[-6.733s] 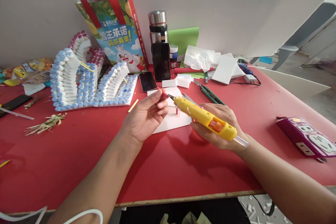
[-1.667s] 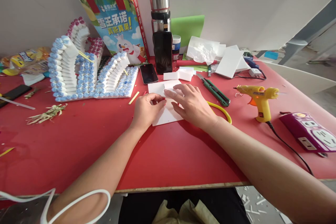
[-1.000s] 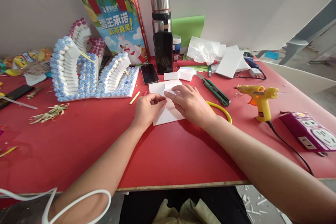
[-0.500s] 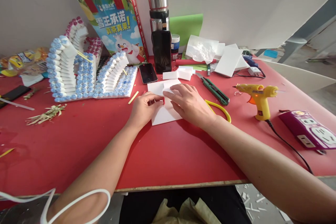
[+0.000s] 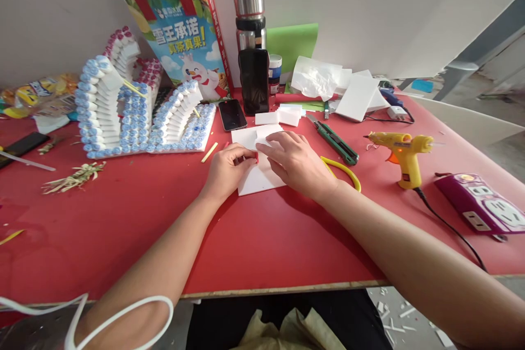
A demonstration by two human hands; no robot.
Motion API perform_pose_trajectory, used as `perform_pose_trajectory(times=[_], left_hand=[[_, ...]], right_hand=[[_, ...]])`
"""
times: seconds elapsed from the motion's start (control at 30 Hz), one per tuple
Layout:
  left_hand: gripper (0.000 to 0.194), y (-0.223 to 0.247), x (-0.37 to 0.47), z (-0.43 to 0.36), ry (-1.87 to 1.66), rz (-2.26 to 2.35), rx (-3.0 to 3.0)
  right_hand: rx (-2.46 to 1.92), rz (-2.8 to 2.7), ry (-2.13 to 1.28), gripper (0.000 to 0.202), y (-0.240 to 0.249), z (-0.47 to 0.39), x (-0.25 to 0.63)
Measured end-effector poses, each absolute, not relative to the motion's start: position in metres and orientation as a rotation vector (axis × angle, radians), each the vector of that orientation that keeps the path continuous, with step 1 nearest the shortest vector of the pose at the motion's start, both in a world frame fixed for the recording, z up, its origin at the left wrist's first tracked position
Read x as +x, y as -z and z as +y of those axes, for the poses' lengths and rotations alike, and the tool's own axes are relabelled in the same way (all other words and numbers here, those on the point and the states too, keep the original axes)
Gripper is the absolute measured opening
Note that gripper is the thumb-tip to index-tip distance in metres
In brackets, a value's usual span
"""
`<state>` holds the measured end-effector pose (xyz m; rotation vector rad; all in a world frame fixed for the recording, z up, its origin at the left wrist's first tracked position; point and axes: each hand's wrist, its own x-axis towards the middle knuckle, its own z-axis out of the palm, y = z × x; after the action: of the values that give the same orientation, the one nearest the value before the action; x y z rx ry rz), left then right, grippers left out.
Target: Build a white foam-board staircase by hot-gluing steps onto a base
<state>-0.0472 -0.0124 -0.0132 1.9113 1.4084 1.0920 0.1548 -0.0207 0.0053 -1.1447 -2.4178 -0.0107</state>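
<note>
1. The left hand [image 5: 227, 169] sits at the 9 o'clock side of a white board [image 5: 258, 181], its thumb and forefinger pinching a small red piece [image 5: 257, 157] at their tips.
2. That red piece is over the middle of the board; whether it touches the surface I cannot tell.
3. The right hand [image 5: 301, 164] reaches in from 4 o'clock, palm down, its fingers spread and slightly curved, the nearest tips just beside the red piece at its 1 to 3 o'clock side; whether they press on anything below is hidden.
4. A small white block [image 5: 266, 132] is at the board's 12 o'clock end, partly covered by the right hand.
5. A yellow curved handle [image 5: 351, 175] shows from behind the right wrist, toward 3 o'clock.
6. Between 2 and 3 o'clock lies a green utility knife [image 5: 334, 140]; farther out at 3 o'clock, a yellow hot glue gun [image 5: 404, 150], with a purple power strip [image 5: 482, 205] beyond it.
7. At 11 o'clock a smartphone [image 5: 232, 115] lies flat on the red desk [image 5: 246, 251]; at 12 o'clock a dark phone [image 5: 254, 81] stands upright in front of a steel thermos [image 5: 250, 5].
8. Toward 10 o'clock stands a blue-and-white arched model [image 5: 135, 120].
</note>
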Motion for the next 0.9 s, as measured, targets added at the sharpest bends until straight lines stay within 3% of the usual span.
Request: perform_pose_trajectory(times=[0.57,0.9], left_hand=[[0.014,0.013,-0.051,-0.014,-1.076,1.445,1.902],[0.011,0.015,-0.052,-0.013,-1.079,1.467,1.901]], right_hand=[[-1.018,-2.305,-0.236,0.064,-0.005,-0.019,0.17],[-1.042,-2.429,-0.158,0.057,-0.001,-0.017,0.166]])
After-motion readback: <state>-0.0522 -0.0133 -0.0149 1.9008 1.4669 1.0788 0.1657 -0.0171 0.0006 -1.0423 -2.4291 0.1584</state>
